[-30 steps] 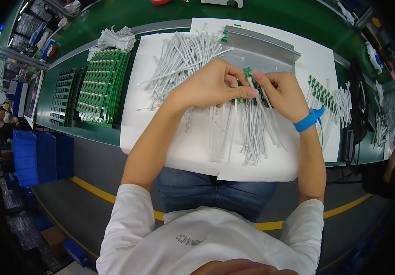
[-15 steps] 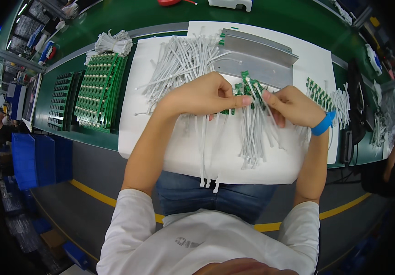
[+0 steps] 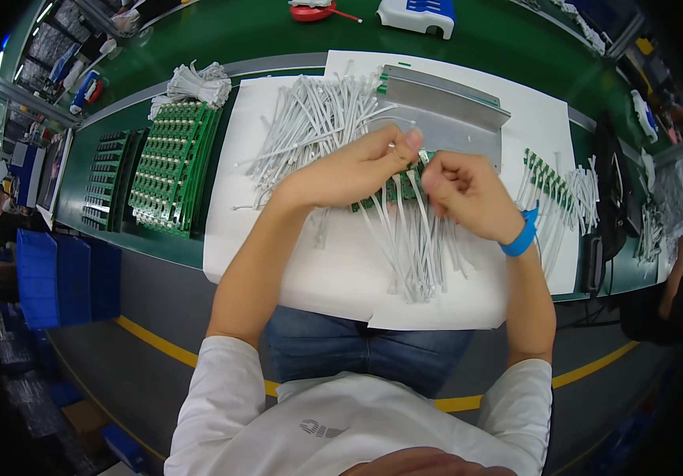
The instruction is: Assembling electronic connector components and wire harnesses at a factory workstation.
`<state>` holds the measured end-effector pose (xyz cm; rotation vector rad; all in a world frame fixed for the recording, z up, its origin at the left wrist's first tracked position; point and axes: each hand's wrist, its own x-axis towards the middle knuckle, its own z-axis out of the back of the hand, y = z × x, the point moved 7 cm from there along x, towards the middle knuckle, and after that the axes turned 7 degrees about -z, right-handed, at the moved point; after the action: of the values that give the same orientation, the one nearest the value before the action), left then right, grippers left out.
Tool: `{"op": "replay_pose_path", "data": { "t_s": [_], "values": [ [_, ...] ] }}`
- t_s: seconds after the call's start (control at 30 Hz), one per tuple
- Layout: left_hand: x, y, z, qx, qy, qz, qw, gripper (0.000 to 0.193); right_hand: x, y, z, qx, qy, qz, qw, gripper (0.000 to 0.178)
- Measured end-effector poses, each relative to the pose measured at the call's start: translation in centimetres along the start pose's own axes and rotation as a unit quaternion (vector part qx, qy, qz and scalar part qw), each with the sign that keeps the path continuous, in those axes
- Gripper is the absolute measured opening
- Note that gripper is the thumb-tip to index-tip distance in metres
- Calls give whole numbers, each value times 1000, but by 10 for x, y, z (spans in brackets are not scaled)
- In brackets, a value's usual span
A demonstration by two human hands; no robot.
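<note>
A green circuit-board strip (image 3: 367, 200) lies on the white sheet in front of me, partly hidden by my hands. Several white cables (image 3: 414, 254) with small connectors fan out from it toward my body. My left hand (image 3: 361, 165) is closed above the strip, with thumb and forefinger pinching a white cable whose tip (image 3: 413, 123) sticks out past the thumb. Just to its right, my right hand (image 3: 472, 194), with a blue wristband (image 3: 522, 232), has its fingers curled at the strip's right end. What those fingers hold is hidden.
A heap of loose white cables (image 3: 310, 119) lies behind my left hand. Beyond the hands stands an angled metal plate (image 3: 445, 95). At left are stacked green board panels (image 3: 168, 166) and a cable bundle (image 3: 199, 83); at right, a board strip with cables (image 3: 548, 178).
My right hand has moved left, closer to the left one. The cables that hung from under my left hand over the sheet's edge now lie fanned on the sheet. My head view has shifted slightly.
</note>
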<state>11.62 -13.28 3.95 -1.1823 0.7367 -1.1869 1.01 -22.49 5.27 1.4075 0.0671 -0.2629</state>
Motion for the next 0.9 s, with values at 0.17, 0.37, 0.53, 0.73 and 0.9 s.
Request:
{"op": "replay_pose_path", "data": {
  "t_s": [0.17, 0.37, 0.53, 0.73, 0.9],
  "values": [
    [-5, -13, -8, -101, 87, 59, 989, 41, 3, -8, 2, 14, -1, -29, 999, 31],
    [-3, -26, -9, -133, 88, -84, 984, 40, 2, -2, 1, 25, 26, -5, 999, 33],
    [1, -28, -10, -94, 87, 4, 992, 32, 0, -2, 7, 14, -19, -5, 1000, 39],
    [0, -21, -10, -80, 79, 18, 993, 34, 4, 0, 15, -16, -59, 23, 998, 45],
    [-1, -19, -12, -73, 94, 18, 993, 33, 2, -1, 7, -28, 5, 14, 999, 43]
  ]
}}
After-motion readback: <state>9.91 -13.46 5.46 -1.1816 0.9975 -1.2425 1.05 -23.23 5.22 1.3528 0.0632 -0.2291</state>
